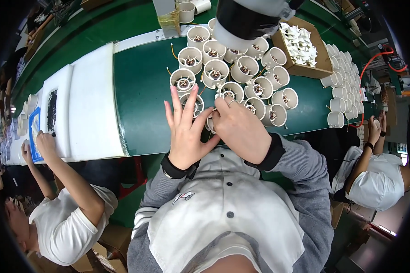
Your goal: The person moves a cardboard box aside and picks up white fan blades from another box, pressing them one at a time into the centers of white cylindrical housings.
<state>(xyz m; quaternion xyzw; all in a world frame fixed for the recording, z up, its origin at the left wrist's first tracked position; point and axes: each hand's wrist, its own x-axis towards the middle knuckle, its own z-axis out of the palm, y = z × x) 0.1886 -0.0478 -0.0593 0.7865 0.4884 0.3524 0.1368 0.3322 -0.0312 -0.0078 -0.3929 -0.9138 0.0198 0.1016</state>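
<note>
Right in front of me, an off-white round housing [209,123] sits near the table's front edge, mostly covered by my hands. My left hand [185,132] has its thumb and index finger around its side, while the other fingers stretch out over a neighbouring housing [193,103]. My right hand [241,127] is bent over the top of the same near housing, fingers pinched together. What those fingertips hold is hidden. Several similar housings, such as one [215,73] just beyond, stand close together with spokes and copper-coloured windings inside; thin wires stick out between some.
A cardboard box [321,57] of small white parts stands at the far right of the green table [143,98]. More housings [344,93] are stacked beyond it. A black-and-white device [246,20] hangs overhead. White foam sheets [93,100] lie left. Co-workers sit on both sides.
</note>
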